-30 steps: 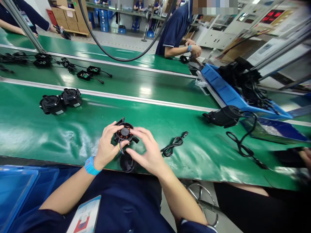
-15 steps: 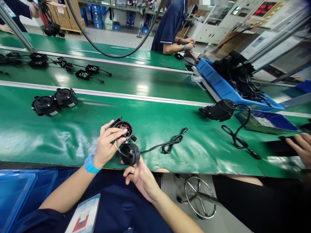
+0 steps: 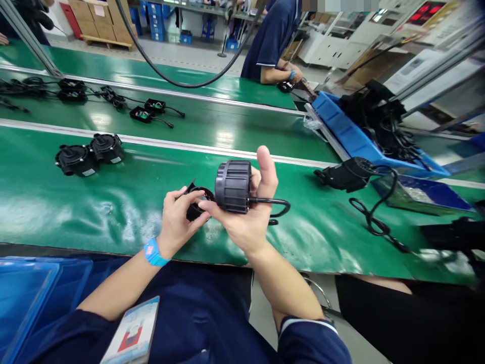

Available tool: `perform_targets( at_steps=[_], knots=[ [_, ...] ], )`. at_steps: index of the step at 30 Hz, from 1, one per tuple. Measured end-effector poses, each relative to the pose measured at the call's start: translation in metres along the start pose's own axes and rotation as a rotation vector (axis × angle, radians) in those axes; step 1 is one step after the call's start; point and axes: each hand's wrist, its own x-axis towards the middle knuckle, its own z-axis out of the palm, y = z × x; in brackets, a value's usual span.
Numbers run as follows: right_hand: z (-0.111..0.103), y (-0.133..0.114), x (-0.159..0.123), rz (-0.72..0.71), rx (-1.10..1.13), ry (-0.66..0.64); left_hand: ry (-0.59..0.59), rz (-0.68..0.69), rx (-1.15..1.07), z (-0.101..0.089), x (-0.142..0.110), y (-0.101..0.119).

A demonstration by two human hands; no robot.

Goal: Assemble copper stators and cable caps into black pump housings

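My left hand (image 3: 181,218) grips an open black motor housing (image 3: 192,212) just above the green bench. Copper windings showed in its round opening half a second ago; fingers cover most of it now. In my right hand (image 3: 248,230), a black ribbed round cover (image 3: 234,186) rests on its side between palm and fingers, thumb stretched upward. A black cable (image 3: 278,202) runs out of the cover and curls behind that hand. The cover sits right of the housing, and my right fingertips reach the housing's edge. Whether wires still link the two parts is hidden.
Two black pump units (image 3: 76,159) stand on the bench at left. To the right lie a black pump with cable (image 3: 346,174), a blue tray of small parts (image 3: 428,194) and a blue crate (image 3: 341,124) of black parts. Beyond the rail are small circuit boxes (image 3: 142,114). A co-worker (image 3: 271,45) works opposite.
My right hand has risen and turned over, bringing the ribbed cover up from below the housing to its right. The cable lifted off the bench with it. My left hand shifted slightly right.
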Motion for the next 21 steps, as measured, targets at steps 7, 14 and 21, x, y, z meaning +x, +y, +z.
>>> perform_targets(
  at_steps=[7, 14, 21],
  knots=[
    [-0.013, 0.021, 0.026, -0.177, -0.214, -0.049, -0.112, 0.024, 0.194, -0.018, 0.0, -0.005],
    [-0.023, 0.012, 0.036, -0.158, -0.263, -0.247, -0.254, 0.129, -0.015, -0.042, 0.023, -0.014],
    [-0.037, 0.004, 0.043, -0.141, -0.28, -0.353, -0.536, 0.228, -0.38, 0.003, 0.053, -0.02]
  ],
)
